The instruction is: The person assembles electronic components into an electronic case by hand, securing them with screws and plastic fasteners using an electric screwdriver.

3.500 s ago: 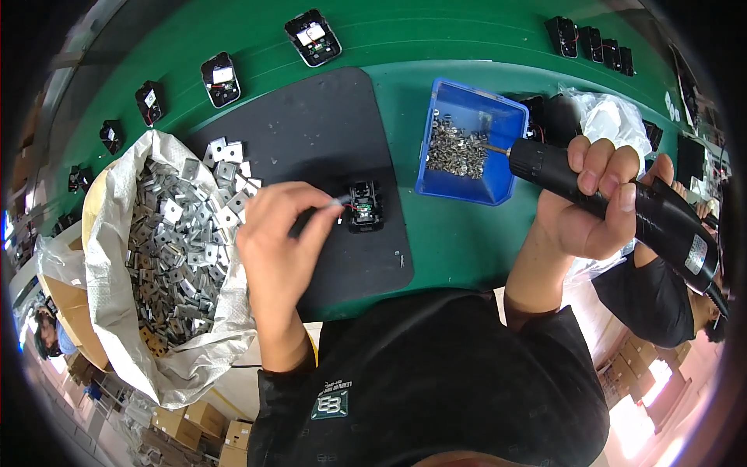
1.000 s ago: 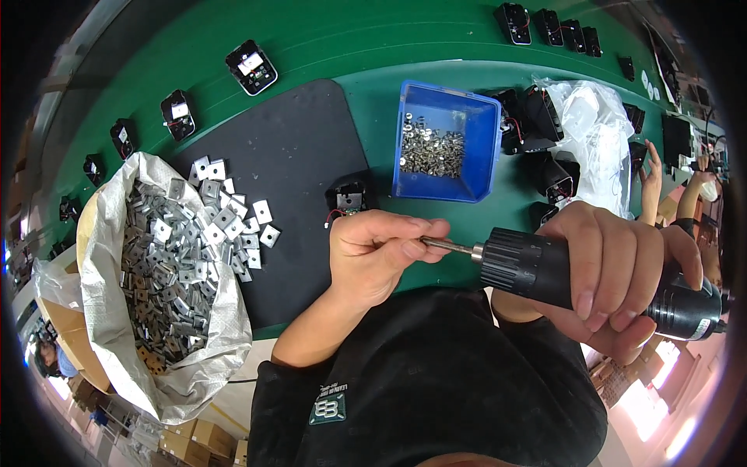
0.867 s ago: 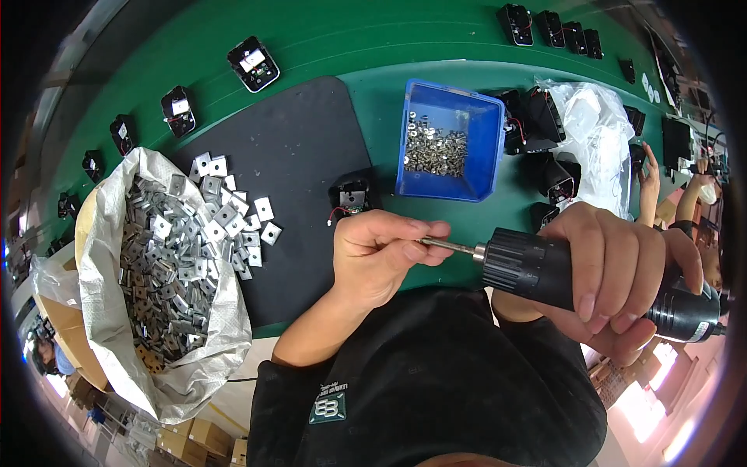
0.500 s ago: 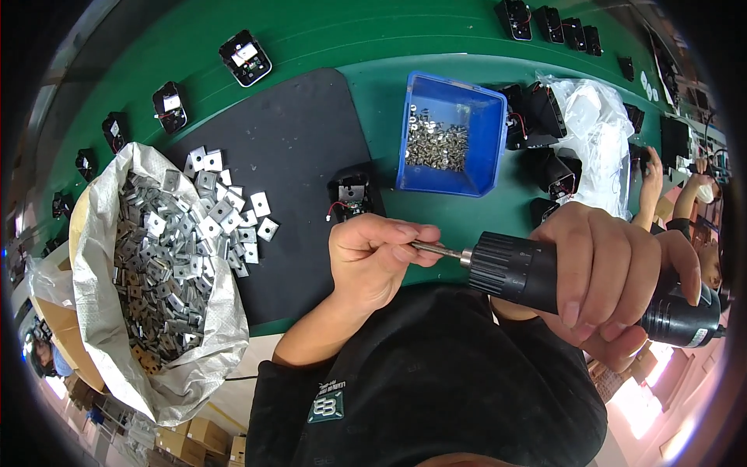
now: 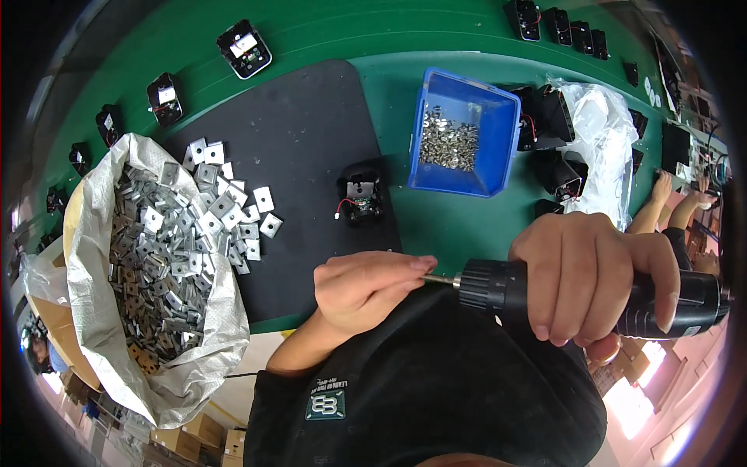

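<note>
My right hand (image 5: 595, 272) is wrapped round a black electric screwdriver (image 5: 494, 288), which lies level and points left. At its nose, my left hand (image 5: 369, 288) pinches the tip of the thin metal bit (image 5: 441, 279); whether a screw sits at the tip is hidden by the fingers. Beyond my left hand, a black housing (image 5: 360, 194) with a metal plate inside and a red wire rests on the dark mat (image 5: 311, 140). Farther right stands a blue bin (image 5: 489, 144) holding many small screws (image 5: 450, 144).
On the left, a white woven sack (image 5: 226, 342) is full of square metal plates (image 5: 171, 257), some spilled onto the mat. More black housings (image 5: 245, 48) line the far green belt (image 5: 350, 27). Housings and clear plastic bags (image 5: 595, 140) lie right of the bin. A co-worker's hands (image 5: 661, 194) show at far right.
Both hands and the screwdriver have moved slightly nearer to my body and left. My left fingers have straightened along the bit. The housing on the mat now shows fully.
</note>
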